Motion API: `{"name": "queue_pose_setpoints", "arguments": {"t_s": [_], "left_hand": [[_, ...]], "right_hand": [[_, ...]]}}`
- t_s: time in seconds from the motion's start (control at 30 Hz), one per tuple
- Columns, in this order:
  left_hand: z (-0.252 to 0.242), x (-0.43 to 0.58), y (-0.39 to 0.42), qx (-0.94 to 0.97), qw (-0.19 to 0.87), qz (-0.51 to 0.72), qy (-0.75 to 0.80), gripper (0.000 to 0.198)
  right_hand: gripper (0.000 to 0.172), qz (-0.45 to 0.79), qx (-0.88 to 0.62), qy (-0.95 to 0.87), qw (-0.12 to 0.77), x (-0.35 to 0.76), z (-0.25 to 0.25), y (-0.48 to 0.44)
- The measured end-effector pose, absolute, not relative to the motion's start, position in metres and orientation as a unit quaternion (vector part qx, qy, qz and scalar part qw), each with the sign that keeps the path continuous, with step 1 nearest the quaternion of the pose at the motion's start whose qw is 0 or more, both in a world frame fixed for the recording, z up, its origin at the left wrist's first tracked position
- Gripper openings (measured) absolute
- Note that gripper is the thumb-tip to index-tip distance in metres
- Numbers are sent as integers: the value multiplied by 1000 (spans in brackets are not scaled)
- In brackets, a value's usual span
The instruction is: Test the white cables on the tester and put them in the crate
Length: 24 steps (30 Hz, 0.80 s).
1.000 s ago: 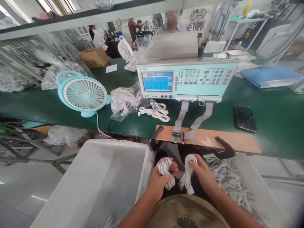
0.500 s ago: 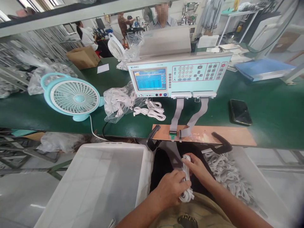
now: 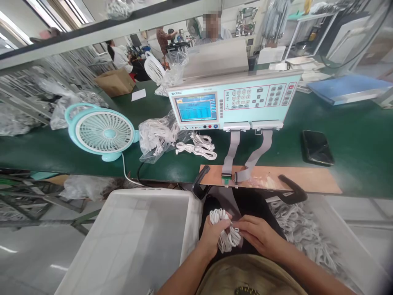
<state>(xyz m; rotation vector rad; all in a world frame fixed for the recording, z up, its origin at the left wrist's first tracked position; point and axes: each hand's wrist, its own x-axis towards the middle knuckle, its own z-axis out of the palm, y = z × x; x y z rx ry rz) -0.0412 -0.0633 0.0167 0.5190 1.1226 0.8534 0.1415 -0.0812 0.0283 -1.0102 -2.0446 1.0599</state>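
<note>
A coiled bundle of white cable (image 3: 227, 241) is held above the lap, with my left hand (image 3: 214, 234) wrapped round its left side and the thumb across it. My right hand (image 3: 256, 231) touches the bundle from the right, its fingertips pinched at the middle of the coil; what they grip is too small to make out. Beyond the hands, two grey ribbon cables (image 3: 235, 151) run from the tester (image 3: 233, 102) to small connectors (image 3: 227, 180) on the front edge of a wooden board (image 3: 264, 176).
A teal fan (image 3: 107, 131), bagged cables (image 3: 156, 135), loose white coils (image 3: 201, 146) and a phone (image 3: 317, 146) lie on the green bench. Black clamps (image 3: 201, 182) hold the board. A white bin (image 3: 116, 237) stands left, piled cables (image 3: 307, 229) right. People are beyond.
The cable bundle has moved left and turned, now gripped by my left hand at its upper left. My right hand has come down to its right side. The camera view has shifted slightly.
</note>
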Motion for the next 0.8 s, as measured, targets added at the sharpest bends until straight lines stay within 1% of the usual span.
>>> {"name": "queue_pose_setpoints", "arguments": {"t_s": [0.07, 0.13, 0.23, 0.33, 0.43, 0.5, 0.67, 0.8], "left_hand": [[20, -39, -62, 252, 727, 391, 505, 23], [24, -35, -59, 288, 713, 399, 499, 22], [29, -27, -53, 342, 686, 416, 490, 21], [28, -22, -44, 312, 705, 432, 468, 23], [22, -24, -35, 258, 748, 419, 445, 36], [19, -27, -31, 253, 759, 408, 440, 42], [16, -25, -25, 255, 724, 412, 491, 36], [11, -19, -18, 287, 685, 433, 510, 36]], "right_hand": [[25, 392, -383, -781, 299, 141, 29, -79], [22, 390, -406, -763, 317, 139, 29, -74], [24, 411, -474, -671, 394, 132, 24, -63], [31, 457, -523, -560, 452, 126, 15, -47], [36, 488, -549, -491, 468, 123, 7, -34], [39, 502, -558, -463, 471, 123, 4, -28], [43, 512, -565, -430, 483, 121, 0, -22], [44, 519, -558, -416, 495, 120, -1, -21]]}}
